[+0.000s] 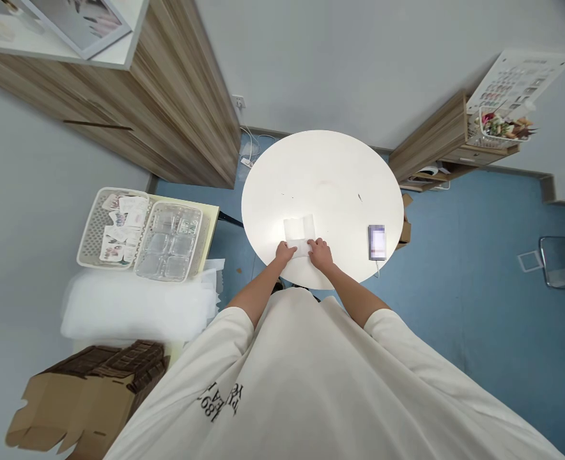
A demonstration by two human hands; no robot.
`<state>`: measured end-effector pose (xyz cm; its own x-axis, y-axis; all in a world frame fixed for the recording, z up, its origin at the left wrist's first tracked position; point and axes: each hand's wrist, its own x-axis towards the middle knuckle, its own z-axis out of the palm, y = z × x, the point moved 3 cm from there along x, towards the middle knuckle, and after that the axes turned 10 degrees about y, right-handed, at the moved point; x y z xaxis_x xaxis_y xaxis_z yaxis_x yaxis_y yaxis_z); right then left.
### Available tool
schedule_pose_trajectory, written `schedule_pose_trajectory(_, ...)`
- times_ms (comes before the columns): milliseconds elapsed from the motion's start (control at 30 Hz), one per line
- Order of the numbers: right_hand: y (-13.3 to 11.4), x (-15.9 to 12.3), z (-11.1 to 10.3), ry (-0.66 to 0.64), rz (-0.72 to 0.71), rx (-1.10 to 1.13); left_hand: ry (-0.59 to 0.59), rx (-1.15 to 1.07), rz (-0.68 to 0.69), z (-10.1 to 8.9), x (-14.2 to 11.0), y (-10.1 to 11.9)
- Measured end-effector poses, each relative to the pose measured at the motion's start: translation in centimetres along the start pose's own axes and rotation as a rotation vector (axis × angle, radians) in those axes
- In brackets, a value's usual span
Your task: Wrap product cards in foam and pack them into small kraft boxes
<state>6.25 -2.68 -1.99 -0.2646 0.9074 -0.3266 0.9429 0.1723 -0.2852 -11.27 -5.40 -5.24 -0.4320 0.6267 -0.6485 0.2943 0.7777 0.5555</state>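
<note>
On the round white table (323, 160), a thin, whitish, see-through packing sheet (300, 228) lies near the edge closest to me. Its near part is folded over into a flat band between my hands. My left hand (285, 252) pinches the left end of this fold, thumb pointing inward. At the right end, my right hand (321, 253) has its thumb and fingers closed on the sheet. Whether something lies inside the fold, I cannot tell.
A phone (377, 243) with a cable lies at the table's right. To the left stand a basket of printed packets (87, 236), a basket of clear boxes (168, 243), a white sheet stack (133, 306) and flattened cardboard (71, 409). Wooden cabinets (177, 83) stand behind.
</note>
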Motion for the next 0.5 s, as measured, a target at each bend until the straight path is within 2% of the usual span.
schedule_pose_trajectory(200,0.9,0.5,0.6,-0.013,0.01,0.08,-0.066,0.093,0.15,2.2,-0.7,2.4)
schedule_pose_trajectory(367,1.4,0.7,1.0,-0.004,0.03,0.145,-0.063,0.173,0.18,3.6,-1.3,3.6)
schedule_pose_trajectory(500,1.7,0.5,1.1,-0.01,0.02,0.171,-0.11,0.114,0.167,3.8,-1.3,3.7)
